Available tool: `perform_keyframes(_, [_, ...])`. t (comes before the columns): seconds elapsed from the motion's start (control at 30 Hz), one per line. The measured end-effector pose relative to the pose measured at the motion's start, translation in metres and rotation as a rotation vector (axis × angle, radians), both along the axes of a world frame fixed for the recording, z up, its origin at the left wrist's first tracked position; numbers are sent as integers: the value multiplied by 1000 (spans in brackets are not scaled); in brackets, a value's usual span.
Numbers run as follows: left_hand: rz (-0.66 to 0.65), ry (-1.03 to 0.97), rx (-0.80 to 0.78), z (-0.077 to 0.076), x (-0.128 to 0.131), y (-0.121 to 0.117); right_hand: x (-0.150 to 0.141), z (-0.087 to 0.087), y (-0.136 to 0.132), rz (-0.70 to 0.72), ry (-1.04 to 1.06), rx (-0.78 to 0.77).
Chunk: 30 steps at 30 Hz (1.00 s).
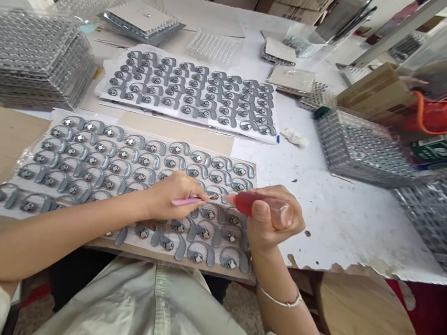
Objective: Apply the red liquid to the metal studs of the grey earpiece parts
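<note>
My left hand (175, 194) is closed around a slim pink stick (187, 201); its thin tip points right at one of the small grey hook-shaped pieces. In my right hand (276, 228) is a small squeeze bottle (261, 208) of red liquid, tilted on its side with the nozzle pointing left toward the same piece. Whether the nozzle touches the piece I cannot tell. Beneath both hands lies a board (148, 244) with rows of grey hook-shaped pieces (199, 257), each bearing a shiny faceted stone. My left forearm hides part of the rows.
Behind it lies a second board of similar pieces (188, 98). Stacks of clear plastic trays (28, 59) stand at the left, and more trays (362, 149) at the right. A cardboard box (376, 92) and a round wooden stool (367, 318) are on the right.
</note>
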<state>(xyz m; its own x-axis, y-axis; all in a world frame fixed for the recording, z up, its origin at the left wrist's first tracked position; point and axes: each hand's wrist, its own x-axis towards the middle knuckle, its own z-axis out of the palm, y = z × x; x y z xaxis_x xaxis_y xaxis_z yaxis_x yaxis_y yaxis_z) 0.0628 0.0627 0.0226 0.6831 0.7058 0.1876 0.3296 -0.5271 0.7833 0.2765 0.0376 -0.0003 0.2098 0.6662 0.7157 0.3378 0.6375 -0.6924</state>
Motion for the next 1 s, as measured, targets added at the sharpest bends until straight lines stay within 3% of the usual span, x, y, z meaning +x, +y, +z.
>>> perform_keyframes(0.17, [-84,113,320,-10,1,-11,-2,0,0,-60,10,-31])
perform_keyframes(0.27, [-28,60,461,-12,-3,-16,-1,2,6,-149,182,-90])
perform_keyframes(0.37, [121,-40,548,-6,-16,-27,10,6,16,-169,450,-226])
perform_keyframes(0.53, [405,1,537,5,-58,-62,51,6,30,-15,734,-449])
perform_keyframes(0.7, [673,1,445,-13,-95,-88,79,-3,25,109,720,-537])
perform_keyframes(0.83, [773,-6,384,-32,-105,-91,78,-8,22,220,677,-618])
perform_keyframes(1.0, [815,-9,378,-38,-113,-81,60,-10,37,210,683,-627])
